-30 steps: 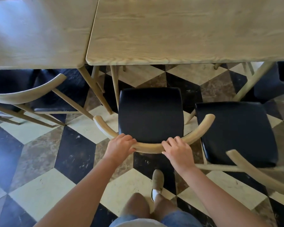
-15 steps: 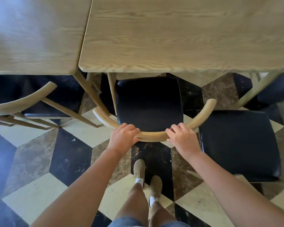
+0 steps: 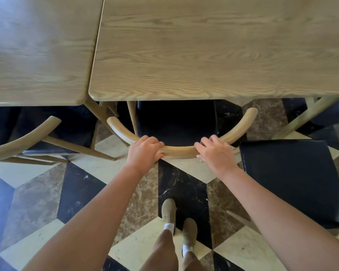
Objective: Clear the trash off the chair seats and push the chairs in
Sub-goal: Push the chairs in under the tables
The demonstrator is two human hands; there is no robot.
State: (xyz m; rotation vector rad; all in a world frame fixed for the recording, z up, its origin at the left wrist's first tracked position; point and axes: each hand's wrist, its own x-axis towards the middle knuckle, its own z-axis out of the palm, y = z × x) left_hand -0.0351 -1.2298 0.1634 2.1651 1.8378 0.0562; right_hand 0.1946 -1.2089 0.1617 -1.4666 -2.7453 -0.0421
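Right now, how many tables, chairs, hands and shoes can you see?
Tables: 2, the left table and the right table.
Chairs: 3, the left chair, the middle chair and the right chair.
Hands: 2, the left hand and the right hand, both gripping the middle chair's backrest.
Shoes: 2, and.
Total: 9.

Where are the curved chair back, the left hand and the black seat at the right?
curved chair back point(image 3: 179, 152): head view, middle of the wooden rail between the hands.
left hand point(image 3: 143, 150): head view, back of the hand.
black seat point(image 3: 290, 180): head view, centre of the cushion.
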